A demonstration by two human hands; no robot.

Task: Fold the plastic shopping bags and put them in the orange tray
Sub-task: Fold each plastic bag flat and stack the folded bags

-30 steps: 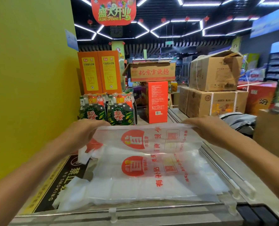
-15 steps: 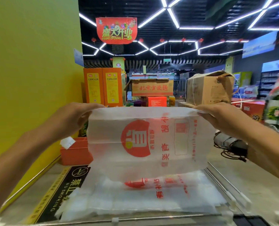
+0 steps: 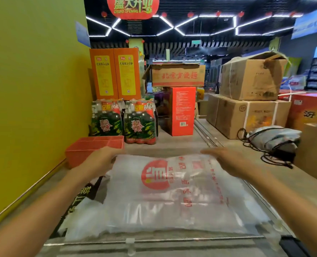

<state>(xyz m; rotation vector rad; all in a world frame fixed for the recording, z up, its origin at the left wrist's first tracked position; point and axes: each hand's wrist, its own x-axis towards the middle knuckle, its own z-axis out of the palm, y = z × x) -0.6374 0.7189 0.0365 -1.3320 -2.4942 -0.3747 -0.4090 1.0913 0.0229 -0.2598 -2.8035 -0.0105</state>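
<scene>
grey counter (image 3: 181, 145), left grip (image 3: 103, 160) and right grip (image 3: 228, 160) pinching plastic bag (image 3: 172, 191), orange tray (image 3: 90, 147) by yellow wall (image 3: 33, 89)

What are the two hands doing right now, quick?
Left hand: grips the far left corner of the plastic bag.
Right hand: holds the far right edge of the bag; its fingers look fairly straight.

plastic bag (image 3: 174, 184) lowered from held-up to spread flat on the pile, both hands still at its far edge
</scene>
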